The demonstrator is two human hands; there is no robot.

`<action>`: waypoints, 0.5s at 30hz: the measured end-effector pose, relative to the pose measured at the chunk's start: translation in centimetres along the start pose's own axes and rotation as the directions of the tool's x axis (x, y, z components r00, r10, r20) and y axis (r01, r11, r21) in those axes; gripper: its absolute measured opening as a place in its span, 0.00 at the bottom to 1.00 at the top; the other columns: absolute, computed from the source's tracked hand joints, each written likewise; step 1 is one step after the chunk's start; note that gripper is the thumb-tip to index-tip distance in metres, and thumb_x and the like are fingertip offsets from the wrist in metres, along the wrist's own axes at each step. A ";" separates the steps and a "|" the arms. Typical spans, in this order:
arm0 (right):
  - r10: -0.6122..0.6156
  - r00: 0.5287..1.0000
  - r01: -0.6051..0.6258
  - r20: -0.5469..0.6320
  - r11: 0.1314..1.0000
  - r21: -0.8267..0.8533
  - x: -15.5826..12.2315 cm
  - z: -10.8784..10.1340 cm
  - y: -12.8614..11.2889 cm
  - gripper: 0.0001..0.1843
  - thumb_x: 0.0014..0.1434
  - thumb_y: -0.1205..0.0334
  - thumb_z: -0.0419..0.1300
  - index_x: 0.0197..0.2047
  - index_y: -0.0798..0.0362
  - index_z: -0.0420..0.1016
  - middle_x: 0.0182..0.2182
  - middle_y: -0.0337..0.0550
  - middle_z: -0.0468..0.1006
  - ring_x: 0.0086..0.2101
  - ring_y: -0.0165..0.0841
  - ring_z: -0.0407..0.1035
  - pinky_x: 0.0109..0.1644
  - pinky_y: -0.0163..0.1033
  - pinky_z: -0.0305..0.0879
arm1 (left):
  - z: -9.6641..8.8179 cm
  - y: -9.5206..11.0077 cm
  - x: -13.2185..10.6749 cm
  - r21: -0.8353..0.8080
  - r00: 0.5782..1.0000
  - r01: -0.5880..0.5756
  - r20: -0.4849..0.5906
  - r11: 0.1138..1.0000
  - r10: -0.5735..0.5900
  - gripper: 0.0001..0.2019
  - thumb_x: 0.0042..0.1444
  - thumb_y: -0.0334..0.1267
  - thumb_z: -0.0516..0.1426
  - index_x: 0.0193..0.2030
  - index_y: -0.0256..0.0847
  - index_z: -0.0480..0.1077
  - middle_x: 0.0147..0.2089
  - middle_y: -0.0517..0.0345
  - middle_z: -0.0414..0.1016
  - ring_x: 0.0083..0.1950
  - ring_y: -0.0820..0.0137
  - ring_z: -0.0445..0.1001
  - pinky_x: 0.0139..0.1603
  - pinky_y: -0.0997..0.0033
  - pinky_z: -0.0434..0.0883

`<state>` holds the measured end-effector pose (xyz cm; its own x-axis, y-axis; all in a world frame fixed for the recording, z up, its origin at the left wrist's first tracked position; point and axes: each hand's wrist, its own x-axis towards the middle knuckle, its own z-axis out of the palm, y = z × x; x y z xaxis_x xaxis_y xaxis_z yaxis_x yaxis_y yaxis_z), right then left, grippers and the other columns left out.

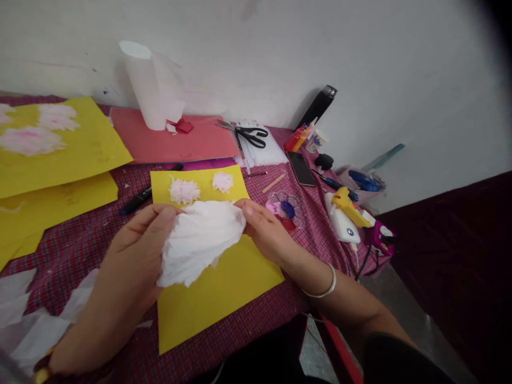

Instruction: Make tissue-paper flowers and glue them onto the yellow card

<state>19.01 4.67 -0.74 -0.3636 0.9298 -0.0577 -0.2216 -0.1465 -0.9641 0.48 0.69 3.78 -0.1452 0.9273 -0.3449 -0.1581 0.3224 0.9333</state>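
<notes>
White, crinkly paper (pixel 204 237) is stretched between two hands in the head view, over the middle of a yellow sheet (pixel 216 304). The left hand (pixel 134 256) pinches one side of it and the right hand (pixel 266 229) pinches the other, thumbs pressed on the paper. Both hands and the paper hide part of the yellow sheet. Two fluffy pink-white flowers (pixel 184 190) show just past the paper.

A black marker (pixel 138 200) lies near the left hand. Loose white pieces (pixel 36 333) lie partly behind the left arm. Past the right hand are a paint tray (pixel 285 212), a flat stick (pixel 274 183) and a phone (pixel 301 168). Farther back, scissors (pixel 252 135) lie on something white, maybe a bag. A tall white roll (pixel 144 90) stands on a red folder (pixel 200 146). A yellow glue gun (pixel 349 205) rests on a white box (pixel 340 224) at the right.
</notes>
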 end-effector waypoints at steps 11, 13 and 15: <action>0.144 0.987 -0.138 -0.067 0.987 0.085 -0.5 0.9 -0.7 0.19 0.46 0.51 0.71 0.33 0.53 0.69 0.24 0.32 0.72 0.21 0.23 0.64 0.24 0.29 0.61 | -0.4 -2.4 0.9 0.149 0.857 0.181 0.462 0.972 -0.230 0.22 0.41 0.44 0.68 0.43 0.42 0.71 0.27 0.61 0.76 0.22 0.70 0.72 0.20 0.76 0.67; 0.102 0.982 -0.084 -0.157 0.989 0.118 -0.4 0.8 -0.9 0.19 0.47 0.50 0.71 0.29 0.53 0.67 0.21 0.31 0.70 0.19 0.22 0.61 0.21 0.28 0.58 | -0.4 -2.4 0.8 0.209 0.836 0.198 0.474 0.958 -0.276 0.19 0.42 0.43 0.67 0.40 0.40 0.72 0.25 0.59 0.76 0.21 0.69 0.71 0.19 0.75 0.66; 0.071 0.983 -0.053 -0.170 0.993 0.109 -0.4 0.7 -1.0 0.19 0.48 0.50 0.70 0.28 0.53 0.66 0.20 0.30 0.69 0.18 0.22 0.59 0.20 0.27 0.56 | -0.5 -2.7 0.9 0.214 0.848 0.189 0.457 0.958 -0.269 0.16 0.44 0.43 0.66 0.38 0.40 0.72 0.24 0.59 0.75 0.20 0.70 0.70 0.18 0.76 0.64</action>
<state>18.75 4.19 0.41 -0.2190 0.9609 -0.1693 -0.2995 -0.2314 -0.9256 0.34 0.53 0.89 0.3654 0.7862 -0.4983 0.0302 0.5250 0.8506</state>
